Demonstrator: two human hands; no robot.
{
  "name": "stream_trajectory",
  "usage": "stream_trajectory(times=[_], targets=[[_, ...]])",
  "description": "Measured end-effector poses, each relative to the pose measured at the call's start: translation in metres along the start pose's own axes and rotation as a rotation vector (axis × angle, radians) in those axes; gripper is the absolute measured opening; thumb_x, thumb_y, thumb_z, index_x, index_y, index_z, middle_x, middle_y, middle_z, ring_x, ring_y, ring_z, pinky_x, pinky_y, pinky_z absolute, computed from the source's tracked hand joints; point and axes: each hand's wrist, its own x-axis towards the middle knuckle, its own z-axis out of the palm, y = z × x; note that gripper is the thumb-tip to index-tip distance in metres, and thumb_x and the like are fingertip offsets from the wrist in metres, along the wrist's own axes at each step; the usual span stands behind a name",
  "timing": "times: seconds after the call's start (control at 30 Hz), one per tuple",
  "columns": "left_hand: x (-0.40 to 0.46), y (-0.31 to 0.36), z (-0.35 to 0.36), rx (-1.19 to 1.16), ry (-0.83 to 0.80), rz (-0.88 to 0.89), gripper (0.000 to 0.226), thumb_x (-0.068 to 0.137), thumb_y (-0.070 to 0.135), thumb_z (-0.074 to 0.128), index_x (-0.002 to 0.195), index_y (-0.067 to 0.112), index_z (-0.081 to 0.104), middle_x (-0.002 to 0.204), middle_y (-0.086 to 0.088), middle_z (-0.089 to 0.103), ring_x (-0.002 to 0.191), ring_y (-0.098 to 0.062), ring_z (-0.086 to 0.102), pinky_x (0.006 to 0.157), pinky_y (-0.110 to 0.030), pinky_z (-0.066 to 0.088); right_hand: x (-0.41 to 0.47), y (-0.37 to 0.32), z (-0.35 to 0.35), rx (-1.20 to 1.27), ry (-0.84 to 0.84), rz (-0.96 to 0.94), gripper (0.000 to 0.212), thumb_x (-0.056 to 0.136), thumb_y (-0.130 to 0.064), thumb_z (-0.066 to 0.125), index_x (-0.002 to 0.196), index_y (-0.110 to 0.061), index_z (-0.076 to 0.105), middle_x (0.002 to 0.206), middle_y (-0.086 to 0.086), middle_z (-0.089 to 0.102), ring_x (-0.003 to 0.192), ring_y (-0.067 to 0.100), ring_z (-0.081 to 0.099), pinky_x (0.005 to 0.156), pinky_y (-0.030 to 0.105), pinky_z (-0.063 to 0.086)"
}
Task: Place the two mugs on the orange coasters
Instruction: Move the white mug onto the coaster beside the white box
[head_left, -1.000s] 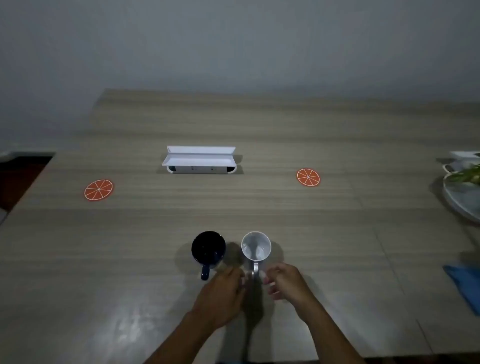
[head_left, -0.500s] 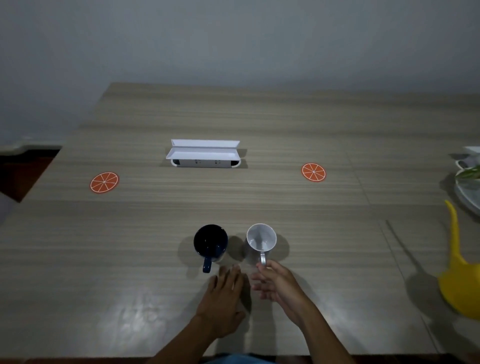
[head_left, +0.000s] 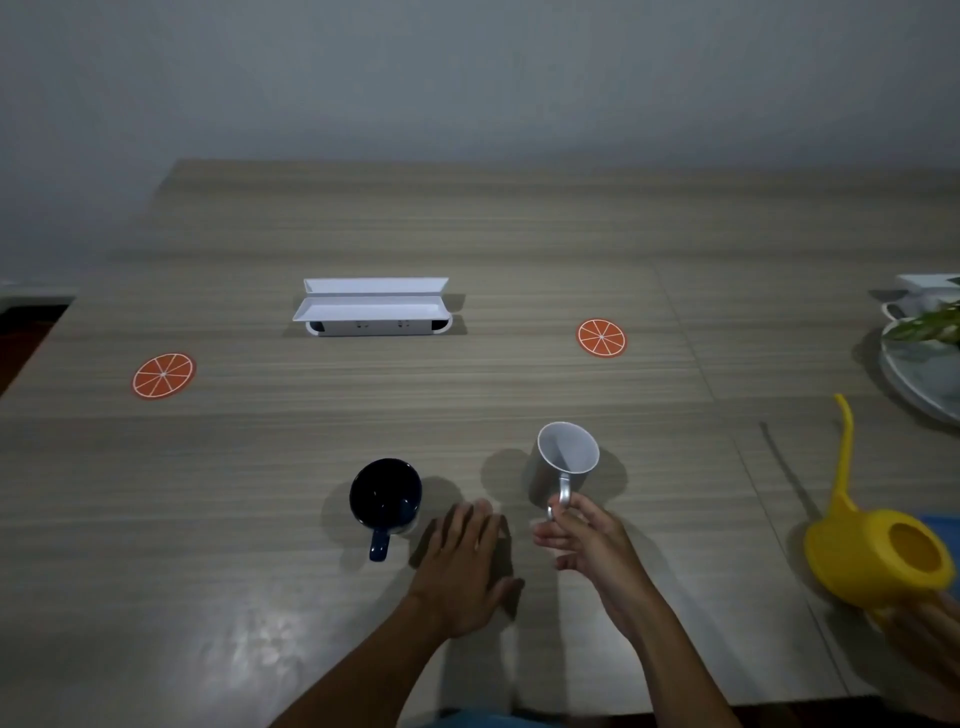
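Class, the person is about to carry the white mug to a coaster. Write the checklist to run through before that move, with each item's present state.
1. Right hand holds the white mug by its handle: ok.
2. White mug level: not ok, it is tilted.
3. Right coaster bare: ok.
4. Table between white mug and right coaster free of things: ok.
5. Yellow watering can, held at the right edge by another hand, clear of the path: ok, it is off to the side.
6. Left hand gripping the dark mug: not ok, it lies flat beside it; left coaster is bare.
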Motion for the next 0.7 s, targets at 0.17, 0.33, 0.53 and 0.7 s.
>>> stream_trajectory(times=[0.17,0.33,0.53,0.7], targets=[[0.04,0.009,-0.015,-0.042,0.061,-0.014,0.084,0.099,0.06,0.034,0.158,0.016,-0.006,0.168,-0.008,-0.015,0.154,-0.034,-0.016,0.125,-0.053,-0.006,0.012,-0.017,-0.016,-0.017,0.026,-0.048,0.015,0.097,-0.022,0.062,0.11,-0.015,0.068,0.094,0.016,0.079,0.09,0.025,0.077,0.064,0.032,0.052],[0.092,0.012,-0.032,-0.042,0.128,-0.058,0.086,0.096,0.066,0.022,0.159,0.016,-0.007,0.163,-0.004,-0.022,0.154,-0.035,-0.016,0.121,-0.056,-0.011,0.036,-0.034,-0.028,-0.04,0.062,-0.069,0.015,0.097,-0.021,0.062,0.111,-0.019,0.068,0.091,0.011,0.081,0.094,0.025,0.076,0.069,0.037,0.052],[0.168,0.005,-0.042,-0.042,0.221,-0.17,0.087,0.095,0.071,0.021,0.16,0.016,-0.002,0.17,-0.008,-0.009,0.156,-0.033,-0.011,0.121,-0.066,0.0,0.082,-0.059,-0.04,-0.048,0.105,-0.117,0.016,0.097,-0.018,0.062,0.111,-0.015,0.068,0.095,0.009,0.079,0.095,0.025,0.075,0.068,0.034,0.053],[0.185,0.008,-0.032,-0.069,0.322,-0.229,0.085,0.093,0.07,0.026,0.159,0.019,0.011,0.171,-0.003,0.005,0.157,-0.024,-0.003,0.122,-0.063,0.0,0.122,-0.075,-0.052,-0.035,0.169,-0.17,0.013,0.097,-0.017,0.062,0.108,-0.018,0.069,0.097,0.005,0.075,0.094,0.022,0.075,0.067,0.035,0.053]])
